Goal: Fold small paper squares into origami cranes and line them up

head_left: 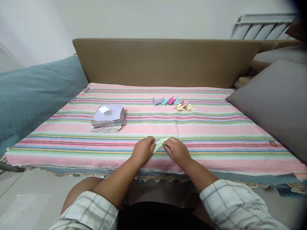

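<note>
A light green piece of folded paper (pixel 159 145) lies between my hands, just above the striped cloth near the front edge. My left hand (pixel 144 149) pinches its left end, thumb and fingers closed together. At the other end, my right hand (pixel 177 150) grips the paper between thumb and fingers. Farther back stand several folded paper cranes, among them a pink crane (pixel 171 100), a purple crane (pixel 156 101) and a yellow crane (pixel 190 107). To the left sits a stack of square coloured paper (pixel 110 119) with a small white object (pixel 105 110) on top.
The pink striped cloth (pixel 148 124) covers the seat, with a brown backrest (pixel 163 62) behind. A blue-covered armrest (pixel 40 95) borders the left, and a grey cushion (pixel 273 102) leans at the right. A small brown item (pixel 273 143) lies near the cushion.
</note>
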The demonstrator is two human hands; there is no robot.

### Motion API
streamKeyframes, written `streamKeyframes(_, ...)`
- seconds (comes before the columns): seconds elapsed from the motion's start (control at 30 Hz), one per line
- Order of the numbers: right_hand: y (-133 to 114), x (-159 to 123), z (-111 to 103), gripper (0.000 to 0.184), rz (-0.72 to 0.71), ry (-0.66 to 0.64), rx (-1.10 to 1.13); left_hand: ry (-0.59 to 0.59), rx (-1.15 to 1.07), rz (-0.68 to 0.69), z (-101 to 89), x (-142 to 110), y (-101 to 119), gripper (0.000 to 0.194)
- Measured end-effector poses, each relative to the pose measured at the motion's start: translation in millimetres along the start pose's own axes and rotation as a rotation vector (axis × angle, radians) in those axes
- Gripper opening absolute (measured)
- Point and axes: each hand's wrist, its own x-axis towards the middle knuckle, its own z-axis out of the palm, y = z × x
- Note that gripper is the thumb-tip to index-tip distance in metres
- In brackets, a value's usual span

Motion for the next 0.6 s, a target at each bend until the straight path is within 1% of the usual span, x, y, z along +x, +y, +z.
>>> streamKeyframes(0.07, 0, -1, 0, 0.012, 0.065, -0.024, 0.037, -0.022, -0.06, -0.043, -2.6, 2, 2, 0.016)
streamKeyframes(0.13, -1, -1, 0, 0.01, 0.114, -0.038, 0.066, -0.029, -0.11, -0.086, -3.2, 4, 2, 0.022)
streamKeyframes(0.23, -3, -2, 1, 0.008, 0.161, -0.028, 0.134, -0.019, -0.212, -0.145, -1.5, 5, 1, 0.027)
streamKeyframes(0.3, -5, -2, 2, 0.008, 0.216, 0.007, 0.216, -0.005, -0.375, -0.189, 0.6, 6, -1, 0.029)
streamKeyframes(0.33, -6, -2, 3, 0.012, 0.265, 0.032, 0.279, -0.003, -0.5, -0.217, 1.8, 7, -2, 0.03)
streamKeyframes(0.4, -8, 0, 5, 0.022, 0.383, 0.087, 0.502, -0.015, -0.804, -0.275, 3.8, 7, 0, 0.037)
streamKeyframes(0.47, -10, 3, 7, 0.029, 0.476, 0.119, 0.837, -0.038, -1.087, -0.326, 4.8, 6, 3, 0.046)
streamKeyframes(0.5, -12, 5, 7, 0.032, 0.507, 0.124, 1.003, -0.047, -1.189, -0.345, 4.9, 5, 6, 0.05)
streamKeyframes(0.53, -13, 6, 8, 0.034, 0.53, 0.126, 1.138, -0.052, -1.257, -0.362, 4.7, 4, 9, 0.053)
streamKeyframes(0.6, -15, 8, 8, 0.036, 0.561, 0.129, 1.282, -0.064, -1.312, -0.388, 3.6, 2, 14, 0.055)
